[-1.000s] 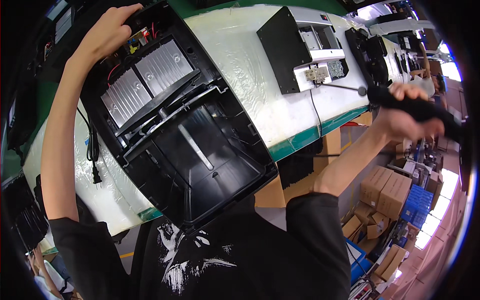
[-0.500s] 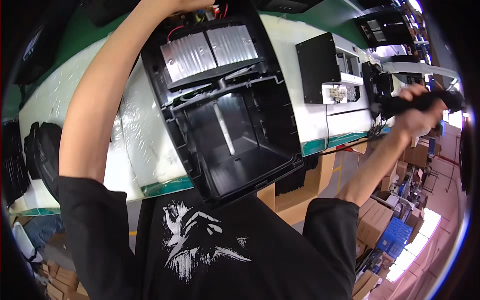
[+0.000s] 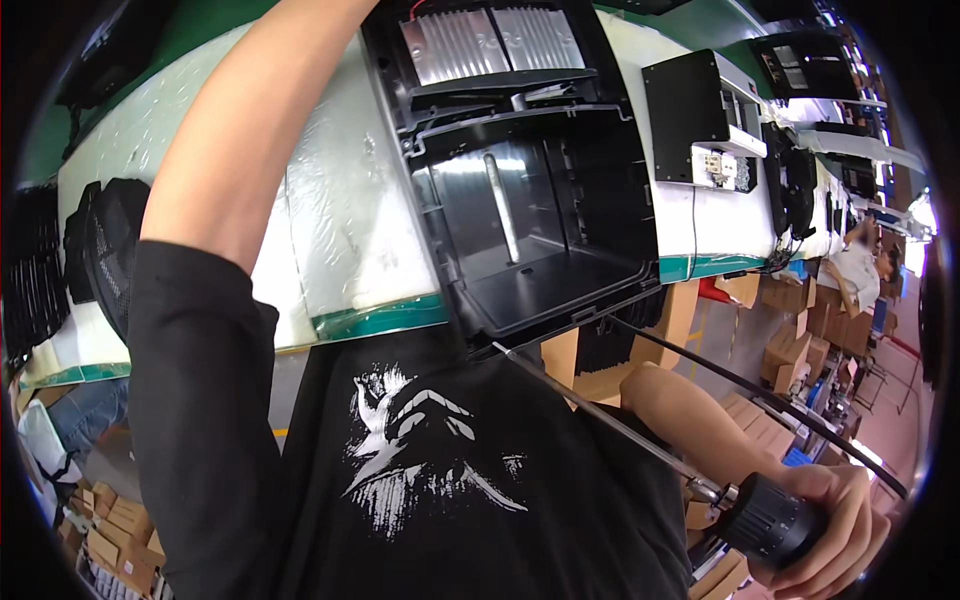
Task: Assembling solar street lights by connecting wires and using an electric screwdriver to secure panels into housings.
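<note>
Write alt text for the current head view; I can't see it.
A person's right hand grips a black power driver, its metal bit angled toward the near edge of an open black housing. The left forearm extends along the housing's left side, left hand out of frame. A black-and-silver unit stands on the white bench, right of the housing.
</note>
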